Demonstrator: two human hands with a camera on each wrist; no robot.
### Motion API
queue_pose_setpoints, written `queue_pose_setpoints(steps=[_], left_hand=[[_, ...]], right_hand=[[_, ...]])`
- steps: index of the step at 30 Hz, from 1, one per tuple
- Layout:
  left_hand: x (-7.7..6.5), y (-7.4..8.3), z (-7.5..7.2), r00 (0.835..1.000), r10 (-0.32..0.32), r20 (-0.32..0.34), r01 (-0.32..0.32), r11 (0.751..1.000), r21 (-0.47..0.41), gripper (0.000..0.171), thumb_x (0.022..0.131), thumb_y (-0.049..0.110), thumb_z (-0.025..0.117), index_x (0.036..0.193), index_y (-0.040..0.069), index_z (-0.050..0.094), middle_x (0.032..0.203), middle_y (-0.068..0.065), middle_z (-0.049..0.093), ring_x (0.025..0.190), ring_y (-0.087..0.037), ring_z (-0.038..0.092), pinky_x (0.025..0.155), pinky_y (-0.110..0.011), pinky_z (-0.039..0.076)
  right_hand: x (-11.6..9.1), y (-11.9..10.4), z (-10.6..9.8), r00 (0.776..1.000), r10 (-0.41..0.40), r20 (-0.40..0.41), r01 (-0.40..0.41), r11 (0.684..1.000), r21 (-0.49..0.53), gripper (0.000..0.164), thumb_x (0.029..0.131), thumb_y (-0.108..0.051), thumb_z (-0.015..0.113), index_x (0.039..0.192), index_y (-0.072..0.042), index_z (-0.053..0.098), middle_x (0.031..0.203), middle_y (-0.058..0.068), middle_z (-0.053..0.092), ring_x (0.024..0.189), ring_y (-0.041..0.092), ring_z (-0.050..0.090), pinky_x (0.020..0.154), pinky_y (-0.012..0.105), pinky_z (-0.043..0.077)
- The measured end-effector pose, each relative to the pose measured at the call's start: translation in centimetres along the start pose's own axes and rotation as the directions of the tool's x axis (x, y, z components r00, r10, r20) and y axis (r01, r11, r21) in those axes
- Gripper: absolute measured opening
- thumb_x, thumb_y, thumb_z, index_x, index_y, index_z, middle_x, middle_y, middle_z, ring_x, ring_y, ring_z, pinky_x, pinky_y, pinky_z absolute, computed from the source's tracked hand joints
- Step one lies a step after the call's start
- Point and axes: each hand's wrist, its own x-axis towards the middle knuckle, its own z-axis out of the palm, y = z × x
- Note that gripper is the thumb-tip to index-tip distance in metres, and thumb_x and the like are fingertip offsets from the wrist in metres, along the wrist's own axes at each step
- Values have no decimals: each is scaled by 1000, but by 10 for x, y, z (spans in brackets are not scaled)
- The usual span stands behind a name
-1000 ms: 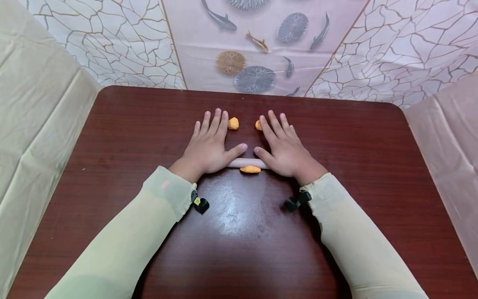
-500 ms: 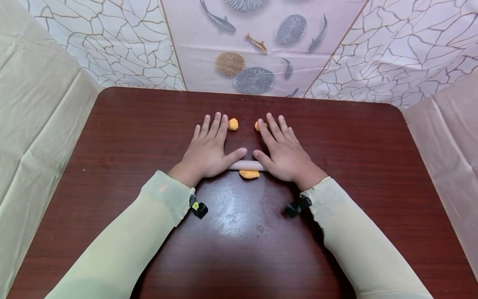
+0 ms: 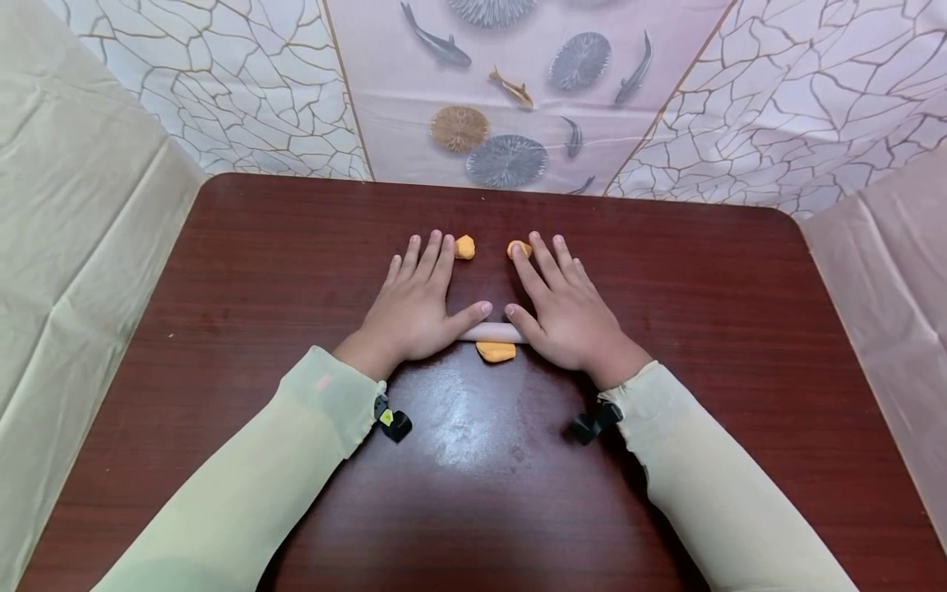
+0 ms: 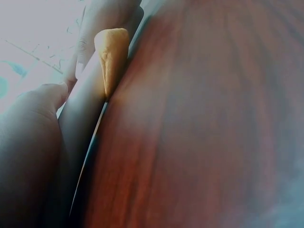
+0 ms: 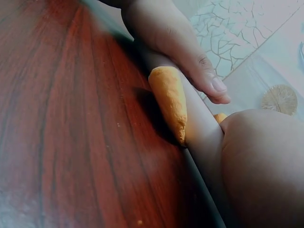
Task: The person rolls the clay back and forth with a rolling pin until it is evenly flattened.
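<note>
A pale rolling pin lies crosswise on the table, its two ends hidden beneath the palms. Straight fingers spread forward on my left hand, which rests on the pin's left part. My right hand likewise lies flat over the right part, its thumb tip a short gap from the left thumb. From under the pin's near side sticks out an orange clay piece; in the right wrist view this clay curls up against the pin. One orange lump sits by the left index finger, another partly under the right index fingertip.
The dark red-brown wooden table has a glossy patch in front of the pin. Patterned cloth hangs behind its far edge, and plain pale cloth covers the left side. Black straps with small devices circle both wrists.
Both hands and the pin have moved a little toward the person. More of the clay shows on the near side, and the right-hand lump is less covered by the fingers.
</note>
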Motion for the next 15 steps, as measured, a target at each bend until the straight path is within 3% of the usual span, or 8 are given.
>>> queue_pose_setpoints(steps=[15], left_hand=[[-7,2,3,1000,10,5,-10,999,32,113,103,89,42,183,21,1,192,-8,1,178,-38,-6,142,-62,4]], right_hand=[[-8,-5,3,1000,-15,-23,14,1000,-27,77,119,-62,32,182,-28,7,192,2,-6,177,46,3,136,74,21]])
